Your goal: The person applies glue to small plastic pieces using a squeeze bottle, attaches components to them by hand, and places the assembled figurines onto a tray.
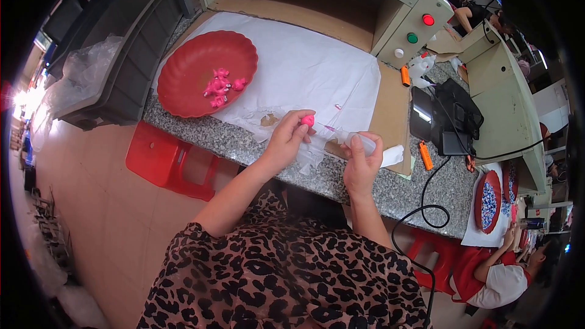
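Syringe (344,136) lies level between hands, needle toward pink piece (308,120).

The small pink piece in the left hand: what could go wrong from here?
The left hand pinches the small pink piece only at the fingertips, near the counter's front edge; it might slip and fall to the floor. The right hand aims a clear applicator with a thin tip toward it, so the tip might touch the fingers.

Single head-worn fisheye view, looking steeply down and forward from close above the counter (256,146); forearms enter from 6 o'clock, straight edges bow toward the dark rim, a neighbouring workstation lies at 4 o'clock.
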### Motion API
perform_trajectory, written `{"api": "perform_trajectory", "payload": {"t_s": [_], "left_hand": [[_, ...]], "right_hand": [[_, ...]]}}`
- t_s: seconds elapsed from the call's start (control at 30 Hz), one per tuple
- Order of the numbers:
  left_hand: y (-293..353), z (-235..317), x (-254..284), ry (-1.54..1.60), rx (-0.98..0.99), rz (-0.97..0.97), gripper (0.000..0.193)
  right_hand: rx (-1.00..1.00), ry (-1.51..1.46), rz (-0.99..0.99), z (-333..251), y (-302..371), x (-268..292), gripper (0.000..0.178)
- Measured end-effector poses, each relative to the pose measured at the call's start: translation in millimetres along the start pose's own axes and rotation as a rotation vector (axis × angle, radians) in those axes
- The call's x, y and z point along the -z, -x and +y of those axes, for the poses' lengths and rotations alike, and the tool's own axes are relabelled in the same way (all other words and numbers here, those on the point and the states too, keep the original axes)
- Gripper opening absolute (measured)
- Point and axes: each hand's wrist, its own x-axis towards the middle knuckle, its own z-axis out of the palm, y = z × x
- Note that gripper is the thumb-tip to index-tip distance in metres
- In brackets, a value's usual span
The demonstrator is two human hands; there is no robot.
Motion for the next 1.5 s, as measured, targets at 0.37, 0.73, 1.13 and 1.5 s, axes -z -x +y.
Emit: {"api": "perform_trajectory", "payload": {"t_s": [0.37,0.73,1.13,1.5], "left_hand": [[-4.5,-1.8,18.3,0.077,0.127,-0.186,0.025],[-4.5,-4.1,21.6,0.051,0.119,-0.257,0.024],[-4.9,-1.5,20.9,-0.001,0.101,-0.244,0.023],[-4.4,-3.0,21.3,-0.035,0.093,-0.240,0.022]], "right_hand": [[-0.003,0.139,-0.204,-11.7,-14.0,7.7,0.019],[0.083,0.329,-0.273,-2.7,-15.9,10.4,0.020],[0.113,0.350,-0.282,-3.5,-17.2,10.5,0.020],[0.129,0.381,-0.283,-5.6,-17.6,10.0,0.021]]}}
